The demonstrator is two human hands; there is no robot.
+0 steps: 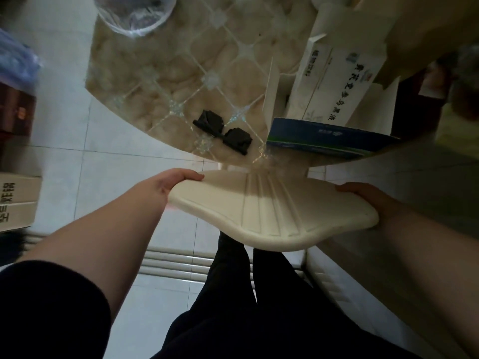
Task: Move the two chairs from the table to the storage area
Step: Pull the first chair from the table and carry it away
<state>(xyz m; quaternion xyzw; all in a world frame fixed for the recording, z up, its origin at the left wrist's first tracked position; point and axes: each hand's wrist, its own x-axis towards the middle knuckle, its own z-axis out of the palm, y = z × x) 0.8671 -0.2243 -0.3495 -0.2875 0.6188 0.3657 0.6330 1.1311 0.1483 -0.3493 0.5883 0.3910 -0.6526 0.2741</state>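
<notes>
A cream plastic chair (272,211) stands at the near edge of the round table (181,73), its ribbed backrest top facing me. My left hand (168,183) grips the backrest's left edge, thumb on top. Gripping the right edge is my right hand (363,194), fingers curled under it. The chair's seat and legs are hidden below the backrest and the table. A second chair does not show clearly.
On the table lie a black folded item (223,132), a blue box (329,141), white cartons (337,71) and a clear plastic lid (134,14). A cardboard box (18,200) sits on the tiled floor at left. A white ridged panel (337,275) lies right of my legs.
</notes>
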